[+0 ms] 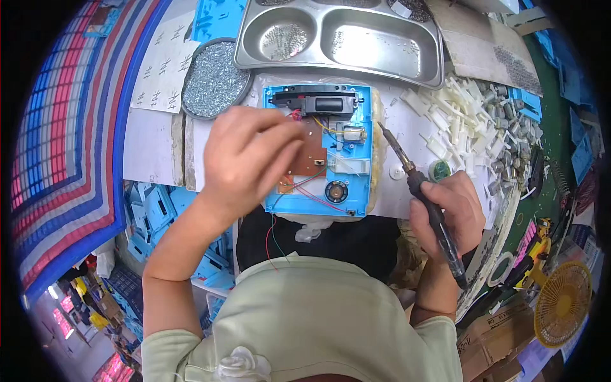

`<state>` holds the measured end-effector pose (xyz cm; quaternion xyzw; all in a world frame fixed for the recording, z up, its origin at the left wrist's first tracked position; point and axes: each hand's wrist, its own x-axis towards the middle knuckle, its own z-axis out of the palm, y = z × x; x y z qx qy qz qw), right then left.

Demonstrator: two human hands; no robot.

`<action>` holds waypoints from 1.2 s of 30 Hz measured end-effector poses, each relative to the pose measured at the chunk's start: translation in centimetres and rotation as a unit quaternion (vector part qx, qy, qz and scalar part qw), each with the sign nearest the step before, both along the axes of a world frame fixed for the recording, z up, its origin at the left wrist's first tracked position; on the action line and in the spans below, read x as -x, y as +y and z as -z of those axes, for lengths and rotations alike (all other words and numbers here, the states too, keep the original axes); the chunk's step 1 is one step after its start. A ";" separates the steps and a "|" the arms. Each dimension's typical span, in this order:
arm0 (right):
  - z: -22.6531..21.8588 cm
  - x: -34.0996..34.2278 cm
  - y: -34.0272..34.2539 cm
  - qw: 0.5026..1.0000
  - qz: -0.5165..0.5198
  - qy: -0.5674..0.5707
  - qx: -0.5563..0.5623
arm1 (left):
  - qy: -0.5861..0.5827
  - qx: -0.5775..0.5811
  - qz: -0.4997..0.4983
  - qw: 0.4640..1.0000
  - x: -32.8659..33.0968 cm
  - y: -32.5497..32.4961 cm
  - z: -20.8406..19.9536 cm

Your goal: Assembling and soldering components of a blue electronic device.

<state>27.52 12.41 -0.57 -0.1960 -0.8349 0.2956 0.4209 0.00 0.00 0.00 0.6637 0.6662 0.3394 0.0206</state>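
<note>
Soldering here looks to hinge on a steady board and a clean approach. The left hand lies curled over the brown circuit board inside the open blue plastic housing at the centre of the frame, fingertips pinching at something near the red and yellow wires; what exactly they pinch is hidden under the fingers. The right hand, centre right, is clenched round the dark handle of a soldering iron, its tip raised and pointing up-left, just beside the housing's right edge but apart from it.

To do this well, I judge the left hand should press the board flat and hold the wire end still, fingers kept away from the joint. The tip should come in low from the right, clear of the small round speaker and the blue plastic walls, which would likely scar under heat. The loose wires trailing off the lower edge of the housing could snag a sleeve. Above, a round tin of screws and a steel compartment tray sit on the worktop; white plastic parts lie heaped at the upper right.
</note>
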 end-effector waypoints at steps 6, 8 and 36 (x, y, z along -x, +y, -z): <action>-0.9 0.9 -0.1 1.000 0.003 0.008 -0.012 | 0.111 -0.062 0.049 0.991 -2.6 4.5 0.0; -1.2 0.6 -0.2 1.000 0.001 0.004 -0.005 | 0.101 -0.053 0.053 0.992 -2.8 4.5 0.2; -0.4 0.3 -0.1 0.999 -0.038 -0.030 0.020 | 0.168 -0.050 0.038 0.984 -3.1 4.9 0.8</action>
